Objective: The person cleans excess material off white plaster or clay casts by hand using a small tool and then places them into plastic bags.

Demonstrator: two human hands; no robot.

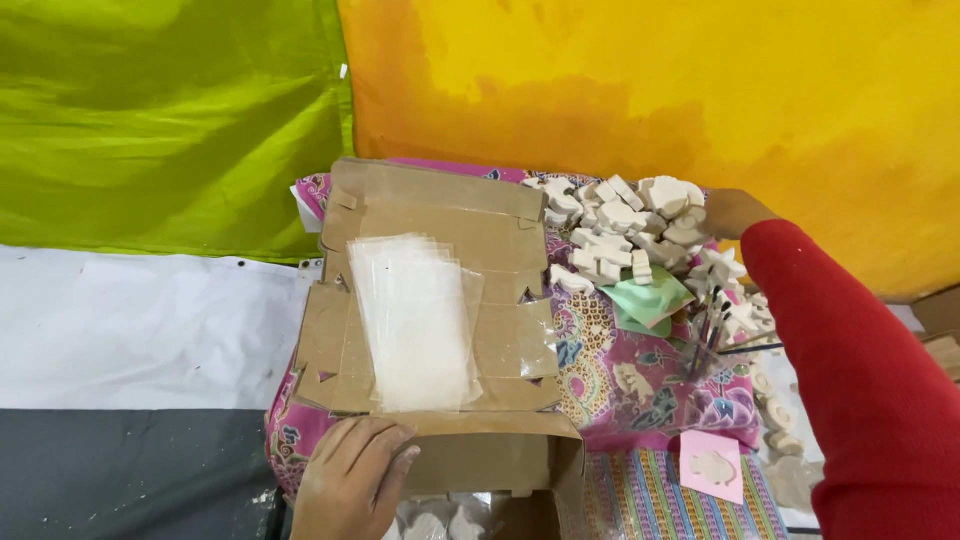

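Left hand (348, 478): nearest the camera, fingers bent over the top edge of the box, gripping a cardboard flap.
Box (500, 465): brown corrugated cardboard, open at the top, at the bottom centre; pale flat shapes show inside it, too cut off to identify.
Card (711, 466): pink square to the right of the box, lying on a striped cloth, with a pale moulded figure on it.
Flats (505, 240): unfolded brown cardboard blanks with slots and tabs, stacked just beyond the box.
Bags (417, 320): a sheaf of clear, glossy plastic sleeves, rectangular, fanned slightly, lying on the flats.
Cloth (640, 385): magenta fabric with a busy flower print, covering the surface under everything.
Brushes (712, 330): thin sticks, dark-tipped, standing bunched on the right.
Green piece (648, 297): soft mint-coloured sheet, folded, beside the pile.
Pile (630, 225): many matte white chunky cut-out pieces, heaped at the far right of the cloth.
Right hand (735, 212): red-sleeved arm reaching to the pile's far edge; the fingers are hidden behind the pieces, so the grip cannot be told.
Backdrop: green fabric at left, yellow-orange fabric at right, white and grey sheeting lower left.
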